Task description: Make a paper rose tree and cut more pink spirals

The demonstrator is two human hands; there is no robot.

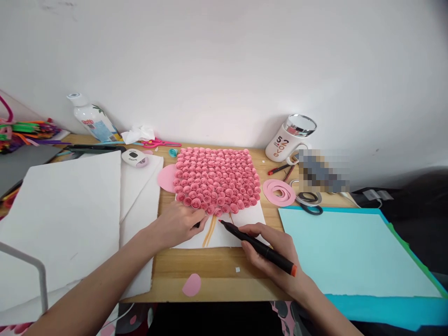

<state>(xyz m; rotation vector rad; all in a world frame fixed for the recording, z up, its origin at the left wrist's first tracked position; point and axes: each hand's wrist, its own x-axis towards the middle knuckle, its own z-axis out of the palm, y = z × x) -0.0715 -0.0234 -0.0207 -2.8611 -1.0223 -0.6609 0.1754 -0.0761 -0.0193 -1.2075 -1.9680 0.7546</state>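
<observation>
A white card (249, 218) lies on the wooden desk (210, 273), covered at the top with many rolled pink paper roses (217, 179). Orange-brown lines are drawn below the roses. My right hand (271, 254) grips a black marker (257, 246) with an orange end, its tip touching the card just under the roses. My left hand (178, 223) rests on the card's lower left corner, fingers curled, with a small dark thing showing under the fingertips.
White sheets (66, 219) lie at the left, light blue paper (346, 254) at the right. A pink paper spiral (279, 192), scissors (310, 201), a mug (289, 138), a bottle (91, 119), a punch (135, 157) and pink scissors (159, 143) surround the card. A pink cutout (192, 284) sits near the front edge.
</observation>
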